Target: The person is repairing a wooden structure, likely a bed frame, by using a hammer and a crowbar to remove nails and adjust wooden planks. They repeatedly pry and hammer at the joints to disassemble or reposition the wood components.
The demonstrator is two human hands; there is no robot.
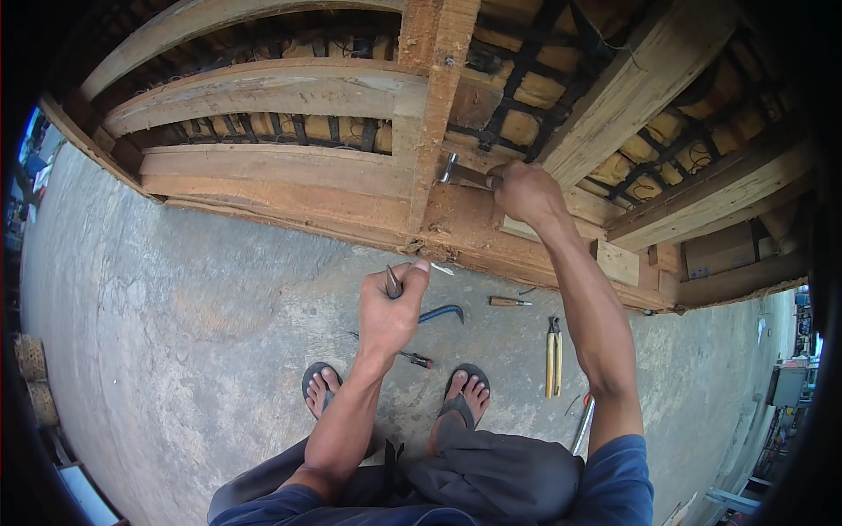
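Note:
My right hand (530,195) is closed round the brown handle of a hammer (449,168), its small metal head beside an upright rail of the wooden furniture frame (263,187). Lower down, my left hand (392,307) is closed on a hand tool with a dark, rounded end (394,282) sticking out of the fist. Most of that tool is hidden by the fingers, so its kind does not show. My left thumb is close to the frame's lower edge, where the wood looks rough and splintered. A pale, thin piece (443,269) shows just past the thumb.
On the concrete floor (219,316) lie a blue pry bar (441,313), a wooden-handled tool (507,302), yellow-handled pincers (553,358) and a dark-handled screwdriver (417,360). Dark webbing (524,66) and yellow padding show inside the frame. My sandalled feet stand below my hands.

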